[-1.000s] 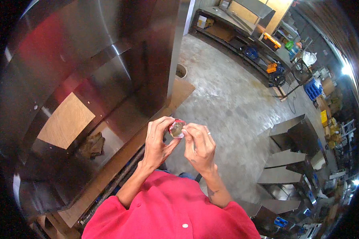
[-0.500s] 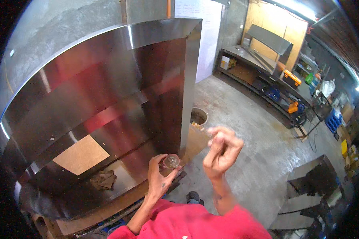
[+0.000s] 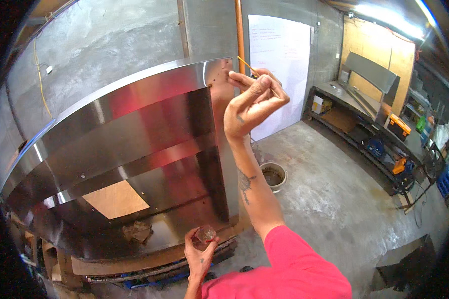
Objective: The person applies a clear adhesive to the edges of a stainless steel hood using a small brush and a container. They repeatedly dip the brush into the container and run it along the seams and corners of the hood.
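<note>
A large shiny sheet-metal box, shaped like a hood, stands before me, its open side facing me. My right hand is raised at its upper right corner, fingers pinched on a thin yellow stick. The stick's working end is hidden by the fingers. Small dark spots dot the metal beside the fingertips; whether the fingers touch it I cannot tell. Lower down, near the hood's bottom edge, my left hand grips a small clear cup, thumb and fingers around its sides. What the cup contains is unclear.
A crumpled brown rag or paper lies inside the hood, near a tan rectangle. On the concrete floor at right stands a bucket. Farther back are a workbench and a white written sheet. Dark metal pieces lie lower right.
My right hand has risen from beside the hood to its upper right corner with the stick. The left hand still holds the cup low down. The view has tilted up.
</note>
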Demonstrator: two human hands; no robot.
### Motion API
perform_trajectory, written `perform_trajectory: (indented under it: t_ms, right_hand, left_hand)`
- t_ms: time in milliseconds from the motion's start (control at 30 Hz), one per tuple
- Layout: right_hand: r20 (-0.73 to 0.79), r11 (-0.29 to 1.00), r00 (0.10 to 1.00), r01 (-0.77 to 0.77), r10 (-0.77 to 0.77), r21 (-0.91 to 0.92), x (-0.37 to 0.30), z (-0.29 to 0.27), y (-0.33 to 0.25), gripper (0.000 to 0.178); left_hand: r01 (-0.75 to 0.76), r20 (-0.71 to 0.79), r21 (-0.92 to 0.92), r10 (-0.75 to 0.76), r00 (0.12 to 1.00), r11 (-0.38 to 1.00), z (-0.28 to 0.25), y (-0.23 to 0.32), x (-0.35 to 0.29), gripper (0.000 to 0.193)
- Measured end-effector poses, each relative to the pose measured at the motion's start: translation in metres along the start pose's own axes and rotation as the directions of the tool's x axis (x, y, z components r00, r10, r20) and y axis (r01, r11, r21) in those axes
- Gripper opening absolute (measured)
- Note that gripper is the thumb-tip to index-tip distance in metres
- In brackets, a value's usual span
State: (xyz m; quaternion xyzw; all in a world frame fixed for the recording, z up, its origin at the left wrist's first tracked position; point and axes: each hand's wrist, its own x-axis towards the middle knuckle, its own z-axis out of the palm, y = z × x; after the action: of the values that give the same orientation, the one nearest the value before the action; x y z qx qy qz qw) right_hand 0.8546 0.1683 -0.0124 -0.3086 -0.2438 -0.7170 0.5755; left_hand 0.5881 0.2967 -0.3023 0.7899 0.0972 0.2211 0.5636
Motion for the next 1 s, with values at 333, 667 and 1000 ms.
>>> perform_trajectory:
  t_ms: [333,667,1000]
  right_hand:
    - [-0.028,0.997,0.999,-0.015,0.017,0.081,-0.011,0.006,0.017,0.014]
    - [-0.001,1.000,1.000,-0.027,0.027,0.012,-0.008,0.008,0.009,0.011]
    - [-0.003,1.000,1.000,-0.021,0.021,0.014,-0.009,0.007,0.011,0.011]
  left_hand:
    - [0.040,-0.108,0.010,-0.038,0.993,0.999,-0.003,0.001,-0.006,0.070]
    - [-0.006,-0.092,0.061,0.012,0.996,0.998,-0.009,0.002,-0.002,0.070]
    - [0.050,-0.076,0.000,-0.050,0.996,0.999,-0.010,-0.003,-0.008,0.070]
